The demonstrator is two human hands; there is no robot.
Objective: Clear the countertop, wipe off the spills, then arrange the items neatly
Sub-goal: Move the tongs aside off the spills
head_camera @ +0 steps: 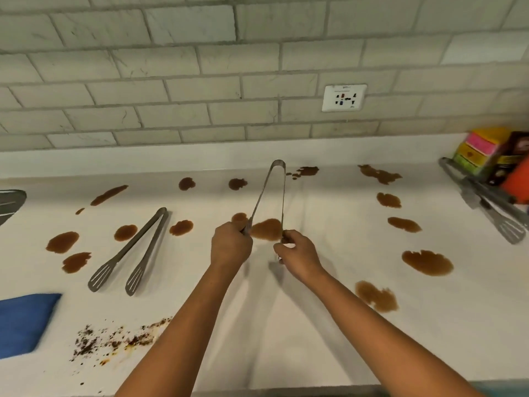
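Both hands gripping steel tongs, stained white countertop

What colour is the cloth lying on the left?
Blue, plain with no pattern: the cloth shows in the head view.

Pale marble subway-tile backsplash w/ grey grout, white wall socket, even indoor light
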